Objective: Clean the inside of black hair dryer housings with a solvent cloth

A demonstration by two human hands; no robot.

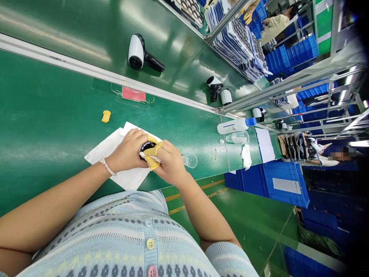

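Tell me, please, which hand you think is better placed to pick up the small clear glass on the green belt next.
Probably the right hand: the small clear glass sits just beside it, while the left hand, holding the black round part, is farther away on that part's other side.

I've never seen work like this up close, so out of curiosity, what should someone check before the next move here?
Grip: the left hand holds the black round piece: ok.
Finger cover: yellow finger cots are on the fingers at the piece: ok.
Contact: the right hand presses the white swab at the piece's edge: ok.
Swab wetness: too small to see: cannot tell.
Glassware: the glass beaker stands upright beside the right hand, apparently not touching it: ok.
Underlay: the white paper sheet lies beneath the left hand: ok.
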